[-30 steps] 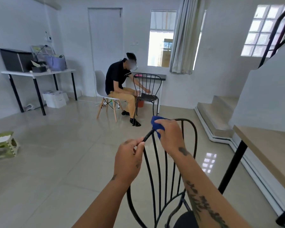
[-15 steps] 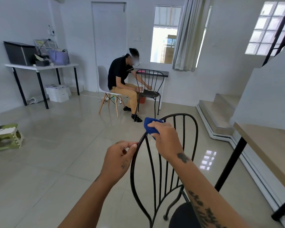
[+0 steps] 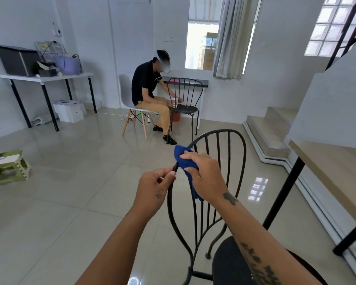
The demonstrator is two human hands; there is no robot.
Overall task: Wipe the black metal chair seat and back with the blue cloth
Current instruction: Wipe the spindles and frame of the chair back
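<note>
Currently right grip (image 3: 206,177) clenches cloth (image 3: 183,159) round the chair's (image 3: 224,264) top-left back rail, left grip (image 3: 154,188) pinching that rail below; hard rubbing could tip the chair or shed the cloth.

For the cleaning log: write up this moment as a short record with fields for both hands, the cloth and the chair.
left hand: pinches the rim of the chair back, just below the blue cloth
right hand: grips the blue cloth against that rim
chair seat: bottom of view, no hand on it
background: a person sits at a second black chair
</note>
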